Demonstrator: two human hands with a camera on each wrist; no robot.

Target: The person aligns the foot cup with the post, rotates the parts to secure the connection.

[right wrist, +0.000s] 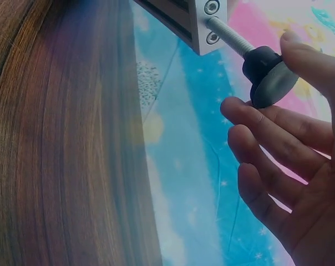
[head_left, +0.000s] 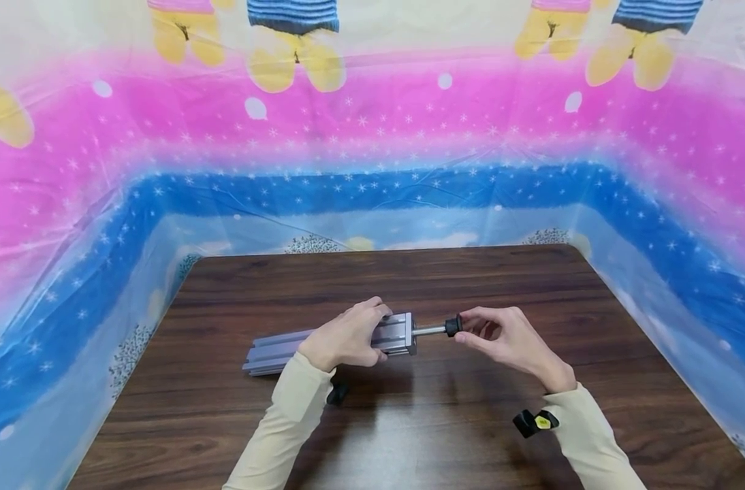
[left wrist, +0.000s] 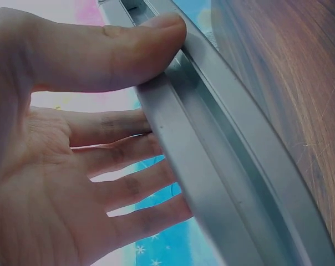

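We see the aluminium profile lying along 9-to-3; our left hand clasps it, and at 3 o'clock our right hand pinches the black foot on its threaded stud.

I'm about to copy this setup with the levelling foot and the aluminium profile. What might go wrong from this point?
1. The right hand pinches the black foot only at the fingertips, so it may slip while turning.
2. The threaded stud is mostly exposed; sideways pressure could cock it in the end plate.
3. The left hand holds the aluminium profile partly raised off the table; it could twist or drop.
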